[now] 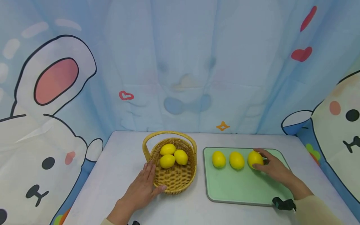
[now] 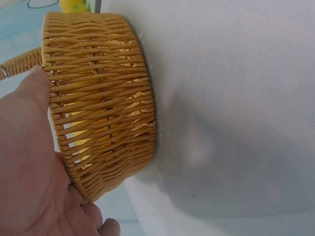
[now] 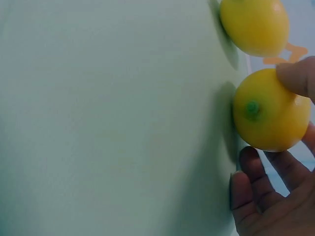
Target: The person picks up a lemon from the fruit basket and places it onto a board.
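Observation:
A round wicker basket (image 1: 175,179) with an upright handle stands on the table, and several yellow lemons (image 1: 167,149) lie in its far part. My left hand (image 1: 142,184) rests against the basket's near left side, fingers straight and thumb over the front rim. In the left wrist view that hand (image 2: 29,162) touches the woven wall (image 2: 101,98). My right hand (image 1: 274,167) holds the rightmost lemon (image 1: 254,159) between thumb and fingers at the green tray (image 1: 239,190). The right wrist view shows the thumb on that lemon (image 3: 266,110), with fingers on its other side.
Two more lemons, a left one (image 1: 218,159) and a middle one (image 1: 237,160), sit in a row on the tray. The white table (image 1: 123,147) meets a blue cartoon curtain (image 1: 182,62) at the back. A dark strap device (image 1: 283,203) is by the right wrist.

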The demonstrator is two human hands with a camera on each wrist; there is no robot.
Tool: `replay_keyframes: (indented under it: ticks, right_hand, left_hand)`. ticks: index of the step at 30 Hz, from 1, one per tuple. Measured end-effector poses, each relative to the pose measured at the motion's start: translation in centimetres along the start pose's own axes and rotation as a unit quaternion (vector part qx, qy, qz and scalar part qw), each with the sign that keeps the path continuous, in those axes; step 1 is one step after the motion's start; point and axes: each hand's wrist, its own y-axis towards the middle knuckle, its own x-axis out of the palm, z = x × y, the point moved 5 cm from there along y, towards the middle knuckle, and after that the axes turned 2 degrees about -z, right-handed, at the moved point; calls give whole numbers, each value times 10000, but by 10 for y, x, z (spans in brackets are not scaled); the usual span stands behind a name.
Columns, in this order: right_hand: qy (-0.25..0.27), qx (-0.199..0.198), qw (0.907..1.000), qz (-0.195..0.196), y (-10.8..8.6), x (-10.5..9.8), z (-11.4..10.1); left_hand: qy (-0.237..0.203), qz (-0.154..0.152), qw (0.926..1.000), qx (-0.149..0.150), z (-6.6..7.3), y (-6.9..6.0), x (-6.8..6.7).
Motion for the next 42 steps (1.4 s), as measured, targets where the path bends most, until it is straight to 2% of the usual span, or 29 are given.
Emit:
replay_keyframes:
  ticks: [9,25,42]
  right_hand:
    - [-42,66,9998,-208,5,1,0]
    - [-62,225,9994,-235,5,-1,3]
    - [-89,186,9995,-244,6,-2,4]
  left_hand:
    - [-52,33,10000,57,0,0,-2]
    - [-31,-23,10000,48,1,-1,-3]
    - [-53,7,10000,74,-1,2,-2]
